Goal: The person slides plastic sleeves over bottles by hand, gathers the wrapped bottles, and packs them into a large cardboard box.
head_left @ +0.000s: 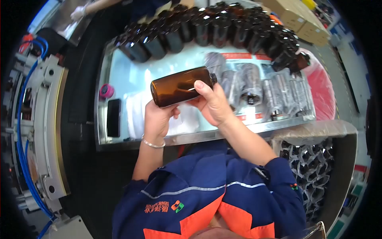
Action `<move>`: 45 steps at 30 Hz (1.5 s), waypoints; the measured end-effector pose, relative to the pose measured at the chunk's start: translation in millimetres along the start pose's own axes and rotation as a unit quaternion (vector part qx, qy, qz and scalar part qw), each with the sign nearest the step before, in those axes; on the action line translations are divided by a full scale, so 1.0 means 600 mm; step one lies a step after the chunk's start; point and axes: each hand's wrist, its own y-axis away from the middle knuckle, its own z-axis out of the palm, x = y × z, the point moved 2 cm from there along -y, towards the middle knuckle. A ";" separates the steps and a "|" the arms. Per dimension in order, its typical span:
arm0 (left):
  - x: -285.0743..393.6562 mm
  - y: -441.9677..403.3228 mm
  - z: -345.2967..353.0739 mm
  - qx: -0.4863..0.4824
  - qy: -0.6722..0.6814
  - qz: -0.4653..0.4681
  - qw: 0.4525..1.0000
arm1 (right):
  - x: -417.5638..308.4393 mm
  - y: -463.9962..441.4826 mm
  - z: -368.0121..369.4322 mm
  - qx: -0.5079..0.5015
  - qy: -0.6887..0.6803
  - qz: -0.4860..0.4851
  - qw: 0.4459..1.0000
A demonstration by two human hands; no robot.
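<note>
An amber bottle (181, 85) lies tilted on its side in the air above the table, its neck pointing right. My right hand (211, 101) is closed round its neck end, with the thumb on the near face. My left hand (158, 118), with a bangle at the wrist, is closed beneath the base end and touches the bottle; part of its fingers is hidden behind it. Several bottles in clear plastic sleeves (251, 83) lie right of my hands. White sheets (137, 113) lie under and beside my left hand.
Many dark bottles (203, 32) stand along the far side of the metal-edged table (183, 139). A phone (114, 117) and a pink roll (106, 91) are at left. A carton of wrapped bottles (346, 147) and a pink bag (320, 83) stand right. Another person's gloved hand (78, 14) shows top left.
</note>
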 end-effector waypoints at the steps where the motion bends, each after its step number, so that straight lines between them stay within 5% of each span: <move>1: 0.001 0.003 0.000 0.003 0.009 -0.018 1.000 | -0.013 0.006 -0.008 0.023 -0.022 -0.008 0.999; 3: -0.002 0.006 -0.008 -0.008 0.068 -0.033 0.997 | -0.035 0.015 -0.028 0.028 -0.031 -0.016 0.999; 7: 0.020 0.008 -0.005 -0.054 0.162 0.003 0.985 | -0.064 0.035 -0.049 0.026 0.296 -0.188 0.936; 9: 0.031 0.016 0.011 -0.088 0.135 0.034 0.986 | -0.081 0.057 -0.027 -0.031 0.469 -0.260 0.844; 11: 0.041 0.035 0.036 -0.130 -0.031 0.086 0.987 | -0.050 0.052 -0.026 -0.100 0.582 -0.334 0.734; 17: 0.083 0.076 0.080 -0.363 -0.013 0.123 0.923 | -0.002 0.078 -0.032 -0.124 0.537 -0.228 0.803; 18: 0.081 0.075 0.082 -0.247 -0.045 0.120 0.961 | -0.005 0.076 -0.031 -0.076 0.567 -0.326 0.753; 21: 0.068 0.028 0.072 0.030 -0.072 0.090 0.993 | -0.036 0.080 -0.014 0.001 0.617 -0.370 0.694; 22: 0.042 0.007 0.056 -0.020 0.030 -0.001 0.999 | -0.026 0.070 -0.009 -0.040 0.658 -0.412 0.629; 23: 0.012 -0.010 0.047 -0.076 0.135 -0.099 0.983 | -0.003 0.064 -0.012 -0.043 0.674 -0.409 0.613; 25: 0.023 -0.045 0.064 -0.118 0.104 -0.090 0.983 | -0.020 0.063 -0.015 -0.068 0.684 -0.379 0.619; 27: 0.052 -0.097 0.088 -0.185 0.087 -0.073 0.976 | -0.049 0.058 -0.052 0.035 0.696 -0.330 0.637; 29: 0.050 -0.192 0.086 -0.237 0.141 -0.105 0.955 | -0.098 0.048 -0.103 0.152 0.762 -0.302 0.552; 31: 0.018 -0.286 0.081 -0.251 0.106 -0.100 0.957 | -0.139 0.025 -0.149 0.218 0.799 -0.189 0.528; 34: -0.039 -0.337 0.094 -0.256 0.077 -0.172 0.948 | -0.135 -0.005 -0.216 0.185 0.823 -0.077 0.531; 41: -0.033 -0.130 0.067 -0.204 0.068 -0.186 0.959 | -0.142 0.043 -0.180 0.108 0.818 -0.012 0.564; 45: -0.041 -0.022 0.026 -0.160 0.121 -0.162 0.966 | -0.128 0.098 -0.170 0.134 0.754 0.046 0.641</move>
